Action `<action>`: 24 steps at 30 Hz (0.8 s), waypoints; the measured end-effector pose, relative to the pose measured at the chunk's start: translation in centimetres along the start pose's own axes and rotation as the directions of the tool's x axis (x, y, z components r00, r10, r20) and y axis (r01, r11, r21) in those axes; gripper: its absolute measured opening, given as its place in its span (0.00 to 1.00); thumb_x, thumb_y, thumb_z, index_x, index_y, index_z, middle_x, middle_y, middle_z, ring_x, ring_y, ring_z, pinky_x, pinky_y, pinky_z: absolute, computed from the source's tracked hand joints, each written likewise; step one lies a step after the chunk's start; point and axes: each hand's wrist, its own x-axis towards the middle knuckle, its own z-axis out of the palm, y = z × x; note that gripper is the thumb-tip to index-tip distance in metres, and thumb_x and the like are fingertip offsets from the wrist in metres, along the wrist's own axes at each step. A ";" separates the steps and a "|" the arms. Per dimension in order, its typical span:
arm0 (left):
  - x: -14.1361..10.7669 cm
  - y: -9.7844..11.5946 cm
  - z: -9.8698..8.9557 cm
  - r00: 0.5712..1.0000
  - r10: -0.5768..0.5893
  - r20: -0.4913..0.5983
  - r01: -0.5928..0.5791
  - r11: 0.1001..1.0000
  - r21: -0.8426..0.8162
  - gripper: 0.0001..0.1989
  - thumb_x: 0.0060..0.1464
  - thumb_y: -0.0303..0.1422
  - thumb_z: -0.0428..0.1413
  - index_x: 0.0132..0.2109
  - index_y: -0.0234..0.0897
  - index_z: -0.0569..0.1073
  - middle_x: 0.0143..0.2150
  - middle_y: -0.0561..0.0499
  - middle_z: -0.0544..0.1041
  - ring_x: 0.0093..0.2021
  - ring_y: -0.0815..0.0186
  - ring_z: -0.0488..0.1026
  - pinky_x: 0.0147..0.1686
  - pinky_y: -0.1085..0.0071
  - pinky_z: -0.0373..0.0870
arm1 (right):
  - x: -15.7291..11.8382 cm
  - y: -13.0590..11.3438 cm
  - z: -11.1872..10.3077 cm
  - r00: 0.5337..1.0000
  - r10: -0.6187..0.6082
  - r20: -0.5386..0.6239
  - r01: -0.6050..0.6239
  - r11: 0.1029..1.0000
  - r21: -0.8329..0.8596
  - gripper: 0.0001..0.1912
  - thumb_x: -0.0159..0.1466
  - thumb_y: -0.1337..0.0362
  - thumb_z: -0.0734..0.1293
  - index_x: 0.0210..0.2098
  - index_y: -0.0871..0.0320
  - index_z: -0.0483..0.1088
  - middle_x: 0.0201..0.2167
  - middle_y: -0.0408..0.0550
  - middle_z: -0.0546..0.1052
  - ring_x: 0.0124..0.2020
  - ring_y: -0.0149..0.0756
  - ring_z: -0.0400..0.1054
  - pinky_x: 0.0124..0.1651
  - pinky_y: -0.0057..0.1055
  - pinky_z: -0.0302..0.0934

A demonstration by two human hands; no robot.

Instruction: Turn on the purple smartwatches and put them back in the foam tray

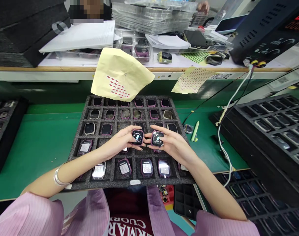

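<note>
My left hand (126,139) is closed around a purple-cased smartwatch body (137,137), its lit screen showing a dial on black. A matching smartwatch body (157,139) sits in my right hand (171,144), with the thumb over the screen's right part. The two watches are side by side, slightly apart. Beneath both hands lies a black foam tray (134,182) with several compartments holding watch bodies. Along its front row, watches such as this one (147,167) show white lit screens; those in the back rows are dark. My hands hide some middle compartments.
Yellow sticker sheets (120,72) hang from the shelf edge. On the right stand foam watch trays (257,154), a white cable (228,131) and a green pen-like tool (195,131). A power supply (267,32) is at upper right; another tray (9,137) lies left.
</note>
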 end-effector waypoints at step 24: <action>-0.1 -0.9 0.1 0.980 0.150 0.129 -0.169 0.974 0.148 0.21 0.53 0.27 0.56 0.55 0.35 0.65 0.43 0.47 0.74 0.43 0.63 0.74 0.42 0.63 0.77 | -0.9 0.4 -0.2 0.984 -0.154 0.085 0.173 0.936 -0.306 0.30 0.61 0.67 0.70 0.61 0.51 0.59 0.55 0.54 0.71 0.52 0.45 0.70 0.51 0.43 0.68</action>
